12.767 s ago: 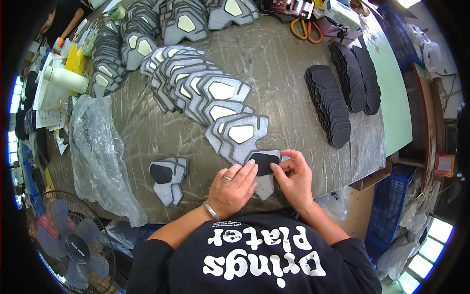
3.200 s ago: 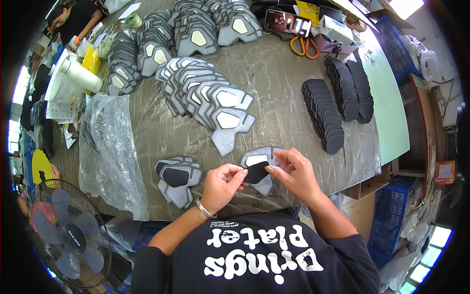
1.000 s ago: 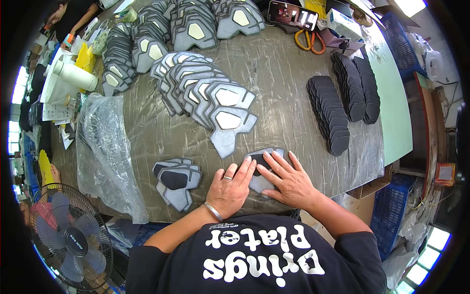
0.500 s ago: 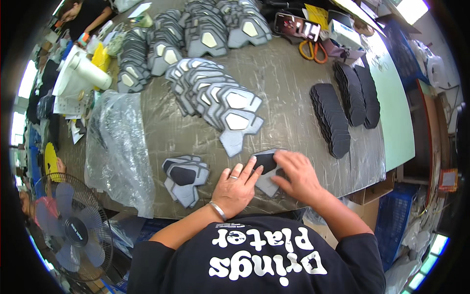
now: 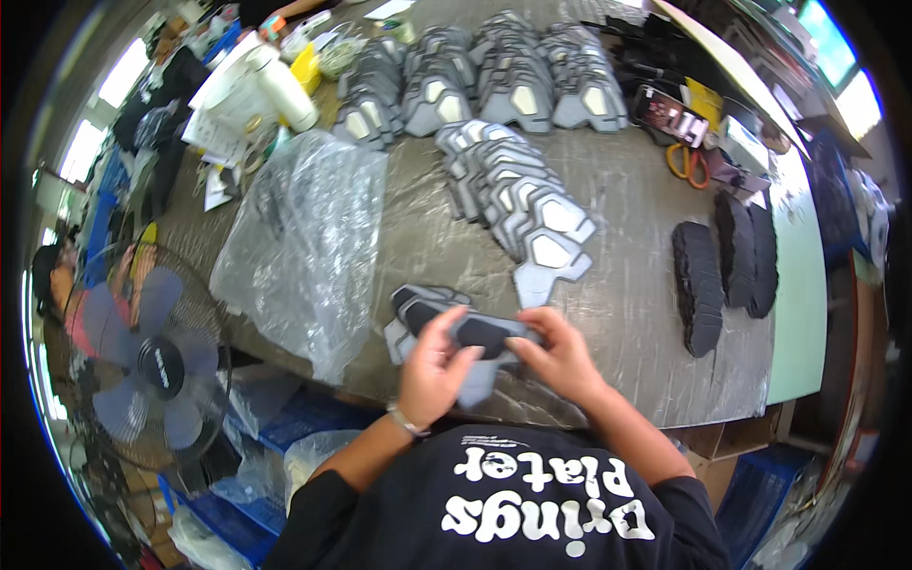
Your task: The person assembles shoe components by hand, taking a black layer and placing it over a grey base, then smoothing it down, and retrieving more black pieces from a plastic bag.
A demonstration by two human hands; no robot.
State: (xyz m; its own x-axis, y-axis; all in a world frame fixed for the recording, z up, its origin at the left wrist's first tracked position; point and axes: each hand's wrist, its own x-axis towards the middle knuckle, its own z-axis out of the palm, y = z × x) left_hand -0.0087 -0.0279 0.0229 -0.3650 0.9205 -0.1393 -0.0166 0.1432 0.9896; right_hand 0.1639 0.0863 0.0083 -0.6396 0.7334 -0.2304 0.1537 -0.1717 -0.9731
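Grey piece (image 5: 478,384), black patch (image 5: 482,336) on top, pinched at either side by left hand (image 5: 432,372) and right hand (image 5: 560,359)

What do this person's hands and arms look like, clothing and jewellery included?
The left hand and right hand are ungloved. A silver-coloured bracelet circles the left wrist; none shows on the right. The sleeves are short and black.

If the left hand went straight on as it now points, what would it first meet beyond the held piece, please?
The left hand would probably meet the fanned row of grey pieces, though depth is unclear.
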